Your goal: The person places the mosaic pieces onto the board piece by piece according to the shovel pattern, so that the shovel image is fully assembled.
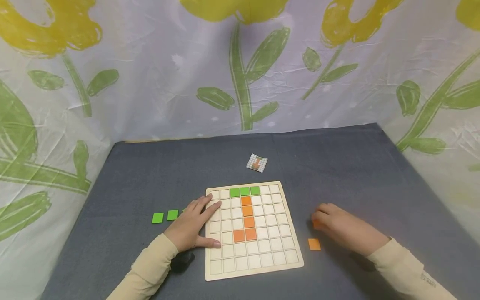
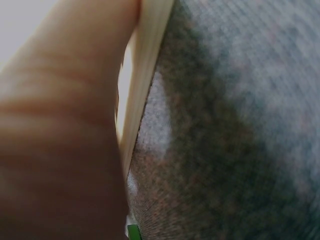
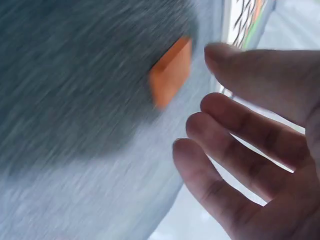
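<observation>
The grid board (image 1: 262, 233) lies on dark cloth (image 1: 150, 166), its nine-o'clock edge under the spread fingers of the left hand (image 1: 190, 227), probably to keep it steady. At its three o'clock the right hand (image 1: 339, 225) partly covers an orange tile (image 1: 316, 225); only the right wrist view shows thumb and fingers apart, gripping nothing visible. Green tiles (image 1: 157, 218) lie towards nine; a small card (image 1: 256, 162) sits at twelve, presumably for glancing at.

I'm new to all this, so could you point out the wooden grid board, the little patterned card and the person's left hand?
Wooden grid board (image 1: 279, 256): head view, a bare bottom-row square.
Patterned card (image 1: 257, 163): head view, middle of its printed face.
Left hand (image 1: 190, 228): head view, back of the hand.
</observation>
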The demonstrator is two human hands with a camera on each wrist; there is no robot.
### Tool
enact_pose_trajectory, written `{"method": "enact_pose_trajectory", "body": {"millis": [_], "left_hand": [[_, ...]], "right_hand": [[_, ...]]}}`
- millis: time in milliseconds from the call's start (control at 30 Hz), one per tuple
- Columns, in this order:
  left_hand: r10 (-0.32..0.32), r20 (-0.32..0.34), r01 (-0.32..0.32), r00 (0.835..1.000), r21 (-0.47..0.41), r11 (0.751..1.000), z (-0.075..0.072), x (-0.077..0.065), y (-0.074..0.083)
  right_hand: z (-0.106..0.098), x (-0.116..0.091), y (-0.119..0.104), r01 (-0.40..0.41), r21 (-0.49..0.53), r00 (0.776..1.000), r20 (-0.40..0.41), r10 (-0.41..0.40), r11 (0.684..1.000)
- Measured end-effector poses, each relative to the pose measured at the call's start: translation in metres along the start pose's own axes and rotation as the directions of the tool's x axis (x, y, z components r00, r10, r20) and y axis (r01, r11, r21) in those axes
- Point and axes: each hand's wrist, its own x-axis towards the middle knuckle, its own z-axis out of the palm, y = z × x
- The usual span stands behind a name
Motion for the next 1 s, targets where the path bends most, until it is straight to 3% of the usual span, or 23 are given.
{"method": "enact_pose_trajectory", "body": {"millis": [200,600,833,1000], "left_hand": [[-0.008,0.0,0.008,1.0,-0.003,1.0,-0.001,0.0,-0.001],[-0.005,0.001,0.005,1.0,-0.007,1.0,0.0,0.0,0.001],[-0.007,-0.003,0.007,1.0,-0.005,1.0,0.0,0.0,0.001],[-0.015,0.002,0.015,1.0,-0.001,1.0,0.0,0.0,0.002]], "right_hand": [[0.001,-0.012,0.007,-0.007,0.002,1.0,-0.014,0.007,1.0],[0.009,-0.015,0.006,0.005,0.025,0.999,-0.053,-0.004,1.0],[0.007,-0.012,0.003,-0.088,0.003,0.996,0.013,0.088,0.996],[0.005,-0.002,-0.002,-0.061,0.018,0.998,-0.014,0.061,0.998]]}}
